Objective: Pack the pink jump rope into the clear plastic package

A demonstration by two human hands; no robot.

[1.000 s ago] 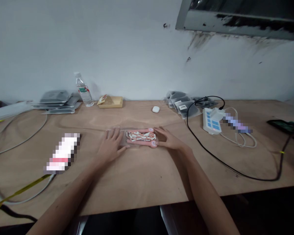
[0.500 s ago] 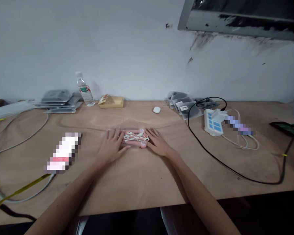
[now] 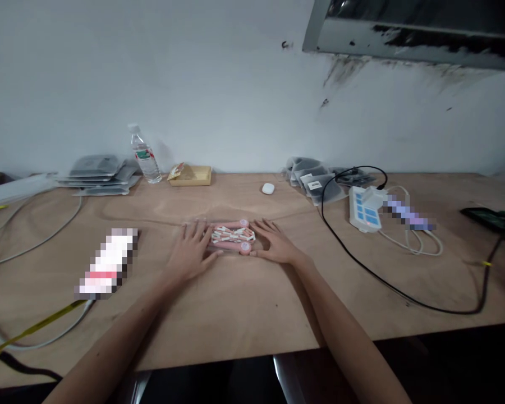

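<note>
A clear packet of small pink and white pieces point(image 3: 232, 237) lies flat on the wooden table point(image 3: 244, 292), near its middle. My left hand point(image 3: 191, 251) rests palm down against the packet's left end, fingers stretched out. My right hand point(image 3: 275, 243) lies flat against the packet's right end, fingers spread, thumb at the front corner. Neither hand grips the packet; both press at its sides.
A water bottle point(image 3: 145, 155), a shallow tan tray point(image 3: 191, 175) and grey bags point(image 3: 99, 175) stand at the back left. A white earbud case point(image 3: 268, 188), a power strip point(image 3: 364, 209) with black cable point(image 3: 387, 283) lie right. A blurred object point(image 3: 107, 262) and cables point(image 3: 29, 247) lie left.
My right hand slid left and pushed the packet's right end inward, so the packet looks shorter. My left hand stayed in place.
</note>
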